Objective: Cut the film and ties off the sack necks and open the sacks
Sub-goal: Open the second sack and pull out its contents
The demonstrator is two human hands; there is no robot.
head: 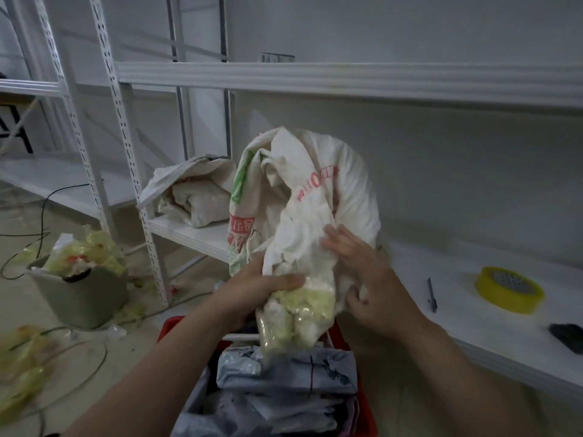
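1. Two white racks (347, 80) are seen, one ahead and one at the left edge.
2. Two sacks are counted. One held sack (315, 190) is raised above the red crate (172, 324), in front of the rack, neck down. A second sack (195, 190) lies on the low shelf board, near its front edge.
3. One crate is packed with grey parcels (284, 370), directly under the neck.
4. One grey bin (82, 298) on the floor is heaped with film scraps (94, 250). More scraps and cables (44, 216) are spread around it.
5. Left hand (262, 288) is wrapped around the neck, just above the yellowish film (303, 313).
6. Right hand (362, 279) is laid on the cloth, fingers stretched out, nothing clasped.
7. One tape roll (504, 302), one pen (431, 294) and one dark object (568, 337) lie on the right board, well apart from the sack.
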